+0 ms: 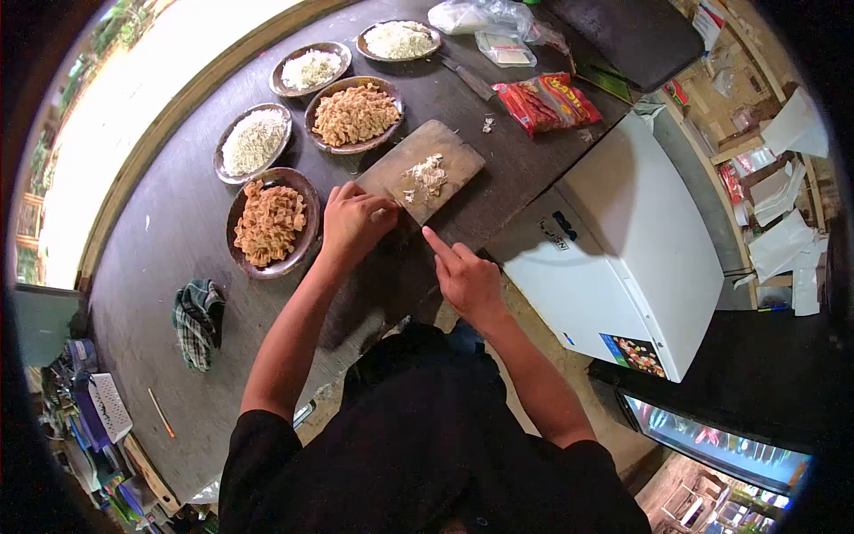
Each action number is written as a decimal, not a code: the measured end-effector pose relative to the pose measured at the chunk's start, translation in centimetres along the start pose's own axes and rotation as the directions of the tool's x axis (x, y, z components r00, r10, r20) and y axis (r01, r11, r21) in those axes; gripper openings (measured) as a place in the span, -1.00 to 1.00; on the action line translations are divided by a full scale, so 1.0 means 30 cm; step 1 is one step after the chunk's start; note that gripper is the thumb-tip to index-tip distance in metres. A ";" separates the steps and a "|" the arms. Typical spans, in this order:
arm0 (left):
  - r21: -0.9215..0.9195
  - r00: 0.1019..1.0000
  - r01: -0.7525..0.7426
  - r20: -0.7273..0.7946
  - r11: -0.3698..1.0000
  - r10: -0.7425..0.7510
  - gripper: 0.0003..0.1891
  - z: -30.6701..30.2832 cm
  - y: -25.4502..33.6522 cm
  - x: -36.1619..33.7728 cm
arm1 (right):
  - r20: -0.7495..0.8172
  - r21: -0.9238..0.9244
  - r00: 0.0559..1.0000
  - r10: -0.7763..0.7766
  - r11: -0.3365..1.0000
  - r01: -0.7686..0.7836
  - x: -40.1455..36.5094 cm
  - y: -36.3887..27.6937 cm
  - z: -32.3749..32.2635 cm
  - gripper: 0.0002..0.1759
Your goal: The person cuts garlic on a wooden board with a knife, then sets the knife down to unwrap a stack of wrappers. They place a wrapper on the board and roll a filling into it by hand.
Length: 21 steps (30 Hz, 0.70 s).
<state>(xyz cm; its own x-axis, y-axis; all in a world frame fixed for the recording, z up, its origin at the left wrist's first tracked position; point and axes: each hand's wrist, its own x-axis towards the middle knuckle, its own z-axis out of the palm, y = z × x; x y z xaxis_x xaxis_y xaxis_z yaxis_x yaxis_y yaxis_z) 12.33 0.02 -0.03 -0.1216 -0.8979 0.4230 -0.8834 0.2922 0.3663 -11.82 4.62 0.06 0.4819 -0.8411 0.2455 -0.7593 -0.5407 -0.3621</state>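
Observation:
A wooden cutting board (463, 164) lies on the dark table, with a small heap of pale chopped pieces (429, 174) on it. My left hand (354, 222) is at the board's near left edge, its fingers bent and pressed together; whatever is between them is hidden. Just off the board's near corner is my right hand (469, 278), index finger stretched toward the corner and the other fingers curled. A thin dark edge shows by that fingertip, too small to identify. Beyond the board, a knife (468, 78) rests on the table.
Bowls of brown pieces (357, 115) (269, 224) and pale shreds (256, 142) (311, 69) (398, 40) stand left of and beyond the board. A red packet (548, 102) lies beyond it. A checked cloth (197, 323) is at left; a white freezer (640, 240) stands right.

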 end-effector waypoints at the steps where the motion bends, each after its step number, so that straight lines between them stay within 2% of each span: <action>1: -0.017 1.000 0.005 -0.007 1.000 -0.005 -0.89 0.000 0.001 -0.001 | -0.012 0.004 1.000 0.006 1.000 -0.006 0.001 0.004 -0.001 -0.31; 6: -0.030 0.999 0.020 -0.028 0.999 -0.021 -0.90 0.006 0.003 -0.005 | -0.013 0.078 1.000 0.018 0.997 -0.017 -0.019 0.013 -0.034 -0.31; 8: -0.026 1.000 0.008 -0.008 1.000 -0.009 -0.90 0.004 0.004 -0.003 | 0.041 0.093 0.999 0.013 0.996 -0.017 -0.039 -0.004 -0.051 -0.30; 15: -0.047 0.999 -0.006 -0.033 0.999 0.004 -0.89 0.020 -0.010 -0.007 | 0.025 0.021 0.999 0.025 0.999 -0.025 -0.046 -0.013 -0.020 -0.28; 17: -0.041 1.000 0.004 -0.031 0.999 -0.005 -0.87 0.019 -0.006 -0.006 | 0.040 -0.068 0.999 0.025 0.997 -0.022 -0.032 -0.016 -0.011 -0.29; 21: -0.037 0.999 0.009 -0.032 0.999 -0.011 -0.87 0.014 0.000 -0.004 | 0.021 -0.035 0.999 0.029 0.999 -0.029 -0.002 -0.006 0.001 -0.30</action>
<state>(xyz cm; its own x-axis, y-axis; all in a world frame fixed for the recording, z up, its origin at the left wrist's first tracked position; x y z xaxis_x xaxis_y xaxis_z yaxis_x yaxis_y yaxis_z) 12.16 0.00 -0.44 -0.0975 -0.8899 0.4457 -0.8669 0.2959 0.4011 -11.71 4.78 0.09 0.4685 -0.8567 0.2158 -0.7875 -0.5157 -0.3375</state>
